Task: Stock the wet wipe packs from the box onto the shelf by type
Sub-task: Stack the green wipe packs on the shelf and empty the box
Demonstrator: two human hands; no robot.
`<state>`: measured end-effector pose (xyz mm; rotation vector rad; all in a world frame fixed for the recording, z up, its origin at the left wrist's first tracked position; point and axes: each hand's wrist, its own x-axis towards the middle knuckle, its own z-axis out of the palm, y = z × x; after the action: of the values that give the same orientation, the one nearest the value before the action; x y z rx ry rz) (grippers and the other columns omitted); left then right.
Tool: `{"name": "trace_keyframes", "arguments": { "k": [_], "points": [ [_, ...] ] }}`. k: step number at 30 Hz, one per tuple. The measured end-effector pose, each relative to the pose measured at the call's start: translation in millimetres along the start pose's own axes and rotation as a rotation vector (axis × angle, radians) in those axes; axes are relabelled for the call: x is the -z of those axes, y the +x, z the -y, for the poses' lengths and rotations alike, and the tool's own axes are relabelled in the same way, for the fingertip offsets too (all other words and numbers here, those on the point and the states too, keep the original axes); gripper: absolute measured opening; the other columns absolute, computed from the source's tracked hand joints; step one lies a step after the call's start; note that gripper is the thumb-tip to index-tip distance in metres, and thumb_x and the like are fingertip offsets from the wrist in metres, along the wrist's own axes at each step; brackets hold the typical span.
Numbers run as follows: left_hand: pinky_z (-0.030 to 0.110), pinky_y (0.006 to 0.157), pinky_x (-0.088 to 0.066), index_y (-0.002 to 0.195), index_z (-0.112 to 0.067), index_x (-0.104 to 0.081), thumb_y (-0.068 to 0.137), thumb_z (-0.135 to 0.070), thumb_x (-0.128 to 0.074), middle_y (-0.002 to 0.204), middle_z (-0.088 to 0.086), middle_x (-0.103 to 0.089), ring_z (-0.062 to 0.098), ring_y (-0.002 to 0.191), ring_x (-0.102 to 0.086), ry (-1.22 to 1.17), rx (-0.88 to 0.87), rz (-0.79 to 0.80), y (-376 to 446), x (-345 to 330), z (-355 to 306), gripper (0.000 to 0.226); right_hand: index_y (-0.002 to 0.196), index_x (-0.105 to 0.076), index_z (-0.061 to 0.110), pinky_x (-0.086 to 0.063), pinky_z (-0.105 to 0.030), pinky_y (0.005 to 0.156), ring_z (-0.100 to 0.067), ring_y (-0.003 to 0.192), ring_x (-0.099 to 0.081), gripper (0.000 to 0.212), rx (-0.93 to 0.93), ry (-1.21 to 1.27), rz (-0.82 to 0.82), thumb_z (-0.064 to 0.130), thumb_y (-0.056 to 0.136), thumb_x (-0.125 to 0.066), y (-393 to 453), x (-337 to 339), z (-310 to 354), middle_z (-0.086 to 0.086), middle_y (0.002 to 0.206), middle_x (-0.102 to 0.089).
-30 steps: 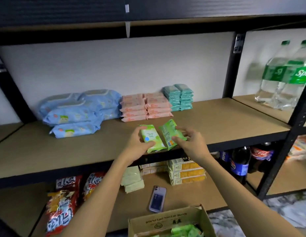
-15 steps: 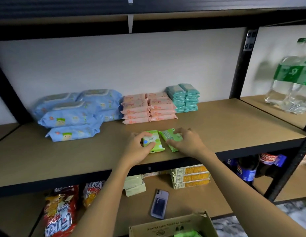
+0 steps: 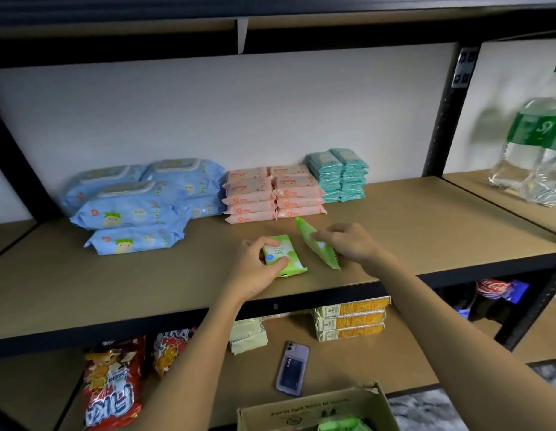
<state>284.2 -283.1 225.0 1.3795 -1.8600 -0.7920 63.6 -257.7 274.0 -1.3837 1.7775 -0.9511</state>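
Brown shelf point(image 3: 426, 219) boards on a black frame carry three sorted groups along the white back wall: blue packs point(image 3: 137, 209), pink packs point(image 3: 272, 194), teal packs point(image 3: 337, 175). Near the front edge both hands work on green packs. The left hand point(image 3: 255, 269) grips one green pack point(image 3: 284, 255) lying flat, its long axis running front to back; its label seems to read "Apple", the rest too small. Just beside it to the right, the right hand point(image 3: 351, 244) pinches a second green pack point(image 3: 317, 244), tilted up on its edge. The bare spot right of the teal stack lies nearer the right hand. Below, the box point(image 3: 304, 412) holds more green packs; its flap reads "STORE IN COOL DRY PLACE".
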Motion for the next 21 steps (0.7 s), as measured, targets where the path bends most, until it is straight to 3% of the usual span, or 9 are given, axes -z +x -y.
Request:
{"name": "trace_keyframes", "arguments": {
  "k": [5, 8, 10, 13, 16, 19, 21],
  "points": [
    [0.038, 0.102, -0.042, 0.108, -0.043, -0.057, 0.084, -0.040, -0.071, 0.115, -0.004, -0.042, 0.021, 0.110, -0.051, 0.046, 0.028, 0.026, 8.2, -0.7, -8.4, 0.028, 0.095, -0.069, 0.000, -0.055, -0.023, 0.056, -0.017, 0.072, -0.066, 0.023, -0.021, 0.288, 0.049, 0.021, 0.097, -0.061, -0.6, 11.3, -4.7, -0.013, 0.090, -0.070],
    [0.039, 0.103, -0.042, 0.107, -0.044, -0.057, 0.083, -0.046, -0.073, 0.116, -0.003, -0.041, 0.021, 0.111, -0.050, 0.025, 0.030, 0.020, 11.9, -3.2, -7.6, 0.029, 0.078, -0.069, 0.010, -0.051, -0.027, 0.062, -0.016, 0.067, -0.061, 0.023, 0.039, 0.107, 0.004, 0.024, 0.096, -0.063, 7.8, 15.2, -21.2, -0.002, 0.073, -0.065],
    [0.037, 0.101, -0.043, 0.106, -0.044, -0.058, 0.081, -0.050, -0.075, 0.115, -0.004, -0.042, 0.019, 0.110, -0.050, 0.007, 0.033, 0.010, 14.3, -5.2, -6.7, 0.030, 0.088, -0.072, 0.021, -0.046, -0.026, 0.066, -0.011, 0.071, -0.059, 0.019, 0.110, -0.121, -0.036, 0.040, 0.092, -0.068, 13.4, 16.8, -33.7, 0.005, 0.075, -0.066],
    [0.034, 0.095, -0.045, 0.105, -0.043, -0.059, 0.080, -0.051, -0.077, 0.113, -0.006, -0.043, 0.015, 0.106, -0.050, -0.003, 0.024, -0.016, 17.6, -6.5, -4.7, 0.032, 0.116, -0.064, 0.030, -0.050, -0.028, 0.077, -0.011, 0.085, -0.062, 0.040, 0.222, -0.167, -0.054, 0.049, 0.083, -0.076, 14.2, 14.3, -44.5, 0.003, 0.094, -0.067],
    [0.036, 0.093, -0.047, 0.102, -0.045, -0.059, 0.081, -0.041, -0.073, 0.117, -0.006, -0.048, 0.015, 0.107, -0.053, -0.053, 0.008, -0.020, 18.8, -6.5, -0.2, 0.025, 0.123, -0.059, 0.033, -0.049, -0.027, 0.078, -0.012, 0.089, -0.060, 0.054, 0.274, -0.188, -0.026, 0.055, 0.078, -0.078, 14.3, 7.8, -47.8, 0.002, 0.101, -0.062],
    [0.036, 0.096, -0.048, 0.105, -0.043, -0.059, 0.082, -0.037, -0.067, 0.119, -0.006, -0.053, 0.015, 0.112, -0.054, -0.101, 0.027, -0.060, 18.4, -8.0, 2.0, 0.025, 0.121, -0.063, 0.031, -0.045, -0.025, 0.079, -0.011, 0.090, -0.058, 0.048, 0.307, -0.243, -0.047, 0.052, 0.080, -0.077, 18.2, 3.8, -50.6, 0.001, 0.105, -0.056],
    [0.034, 0.095, -0.046, 0.113, -0.037, -0.058, 0.085, -0.043, -0.070, 0.115, -0.009, -0.051, 0.011, 0.110, -0.051, -0.066, 0.040, -0.088, 17.8, -9.1, 0.8, 0.031, 0.125, -0.066, 0.031, -0.045, -0.029, 0.087, -0.018, 0.101, -0.058, 0.042, 0.330, -0.245, -0.059, 0.042, 0.085, -0.074, 20.6, 3.9, -52.9, -0.001, 0.110, -0.054]
  ]
}}
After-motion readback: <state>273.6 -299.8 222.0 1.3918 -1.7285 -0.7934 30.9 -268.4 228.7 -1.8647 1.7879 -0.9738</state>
